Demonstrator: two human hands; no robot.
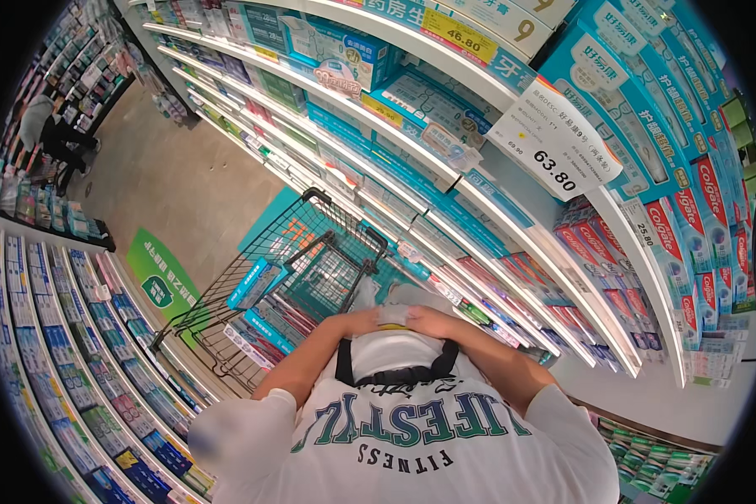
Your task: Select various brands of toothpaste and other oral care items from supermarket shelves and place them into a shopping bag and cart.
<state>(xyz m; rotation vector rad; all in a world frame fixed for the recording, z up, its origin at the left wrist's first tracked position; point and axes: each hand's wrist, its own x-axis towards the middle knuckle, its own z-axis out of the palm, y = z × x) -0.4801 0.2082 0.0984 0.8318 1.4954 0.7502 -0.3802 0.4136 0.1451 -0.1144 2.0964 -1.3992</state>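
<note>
My left hand [364,320] and my right hand [427,321] meet in front of my waist. Between them they hold a small whitish item [393,314] with a yellow strip along its near side. Its kind is unclear, and my fingers are mostly hidden. Ahead and slightly left stands a dark wire shopping cart [220,315], close to my hands but not held. Inside it lie a blue box [257,283], another blue box [266,332] and several reddish packages [293,318]. A clear plastic piece [366,293] shows just beyond my left hand.
Lit shelves [441,157] with toothpaste boxes [690,233] and price tags [557,142] rise at my right. More stocked shelves [88,353] line the left. A green floor sticker [160,286] marks the aisle floor [183,157]. A person [53,129] is at the far left.
</note>
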